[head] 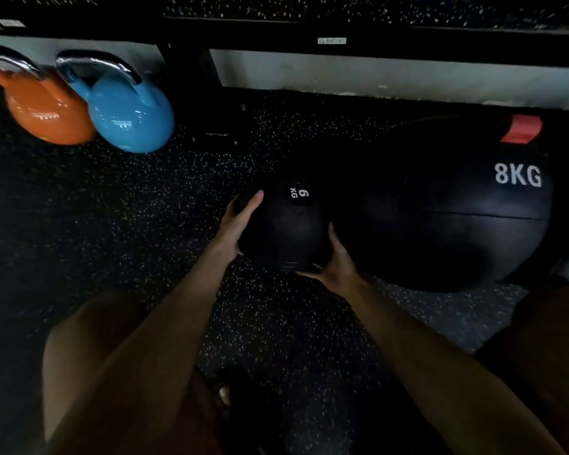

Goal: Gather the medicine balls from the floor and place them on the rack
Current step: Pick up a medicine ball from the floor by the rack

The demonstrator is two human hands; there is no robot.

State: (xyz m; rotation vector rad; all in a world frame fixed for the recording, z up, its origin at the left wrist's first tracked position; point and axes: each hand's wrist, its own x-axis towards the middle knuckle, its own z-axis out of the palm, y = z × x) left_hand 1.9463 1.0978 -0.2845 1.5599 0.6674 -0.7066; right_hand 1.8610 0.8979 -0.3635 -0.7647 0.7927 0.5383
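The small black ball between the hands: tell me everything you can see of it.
The small medicine ball is round, matte black, rubbery-looking, with a white marking that reads 6 KG, turned sideways, near its top. The left hand lies flat against its left side; the right hand presses its lower right. It is over the speckled floor, close beside the larger 8KG ball; whether it is lifted or touches that ball is unclear.

dim, underexposed scene; the black 8kg ball point(457, 224) nearly melts into the dark floor point(112, 224). soft glare streaks the blue kettlebell point(132, 119) far left. edges bend and blur.
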